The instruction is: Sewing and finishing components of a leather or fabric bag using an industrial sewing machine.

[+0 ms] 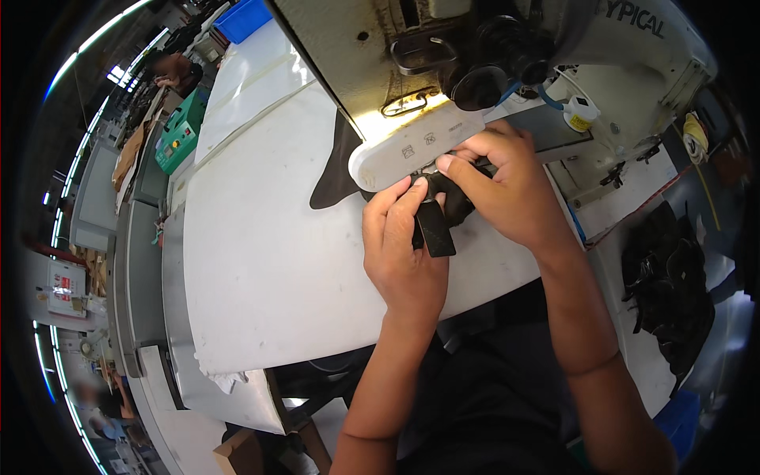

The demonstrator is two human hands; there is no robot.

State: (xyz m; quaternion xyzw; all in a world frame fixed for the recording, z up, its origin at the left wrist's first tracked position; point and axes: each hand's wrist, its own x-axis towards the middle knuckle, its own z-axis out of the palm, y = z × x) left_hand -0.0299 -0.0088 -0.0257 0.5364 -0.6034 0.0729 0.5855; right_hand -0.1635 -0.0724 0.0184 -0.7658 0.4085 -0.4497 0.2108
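Both hands meet at the head of an industrial sewing machine. The fingers of my left hand are closed on a dark piece of material, perhaps leather, with a flat black strap end hanging toward me. My right hand pinches the same piece from the right, thumb and fingers near its upper edge. A white rounded lamp bar covers the spot just above, so the needle is hidden. A flat dark flap spreads to the left of the bar.
My hands are over a white worktable. On the right hangs a heap of black pieces. A green box and a blue bin stand at the far left. Other people sit and work farther off on the left.
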